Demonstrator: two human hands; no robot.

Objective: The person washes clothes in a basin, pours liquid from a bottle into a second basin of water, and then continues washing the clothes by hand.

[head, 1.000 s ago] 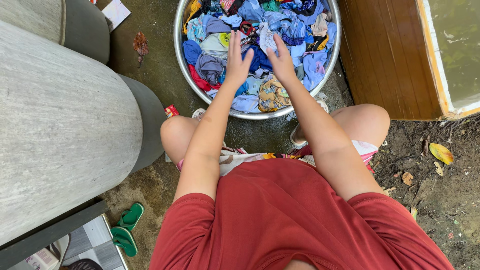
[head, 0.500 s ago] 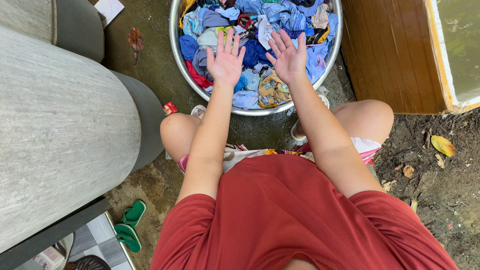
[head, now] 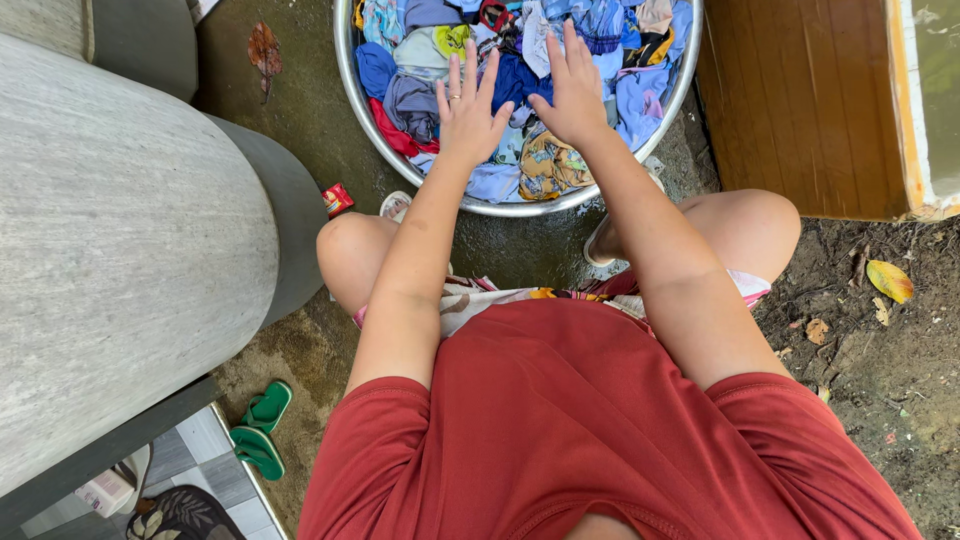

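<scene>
While the person squats over a round metal basin (head: 352, 90) on the wet ground, both hands hover flat above the heap of clothes (head: 520, 90) that fills it. The left hand (head: 468, 112) is spread wide, fingers straight, a ring on one, holding nothing; the right hand (head: 572, 88) is just as open and empty, beside it over a dark blue piece. A wooden box (head: 790, 100) stands to the right, a grey concrete cylinder (head: 120, 260) to the left, green sandals (head: 258, 430) behind.
</scene>
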